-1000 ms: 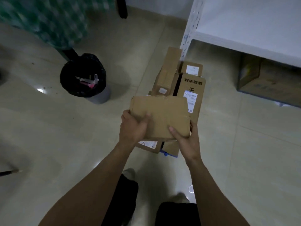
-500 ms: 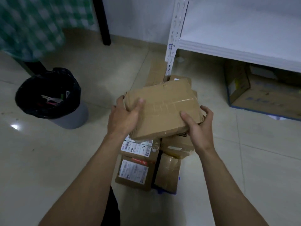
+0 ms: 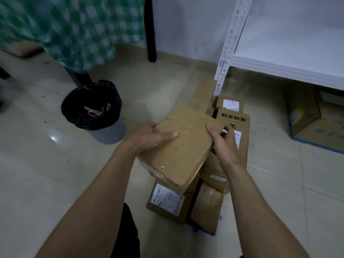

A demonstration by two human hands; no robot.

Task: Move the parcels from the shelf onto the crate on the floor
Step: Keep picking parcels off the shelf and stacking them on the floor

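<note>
A flat taped cardboard parcel [image 3: 183, 146] lies tilted on top of a pile of several brown parcels [image 3: 168, 202] on the floor. My left hand [image 3: 149, 138] grips its left edge, thumb on top. My right hand [image 3: 223, 144] holds its right edge with curled fingers. A blue crate [image 3: 203, 230] shows only as a sliver under the pile. A tall parcel with black print [image 3: 235, 120] stands behind. The white shelf [image 3: 290, 69] at the upper right has a bare board.
A black-lined bin [image 3: 93, 110] with rubbish stands left of the pile. A green checked cloth [image 3: 68, 28] hangs over a dark-legged table at the upper left. A large cardboard box [image 3: 316, 120] sits under the shelf. Pale floor tiles surround the pile.
Both hands have lowered the flat parcel from chest height onto the pile and turned it; the view has tilted up toward the shelf and table.
</note>
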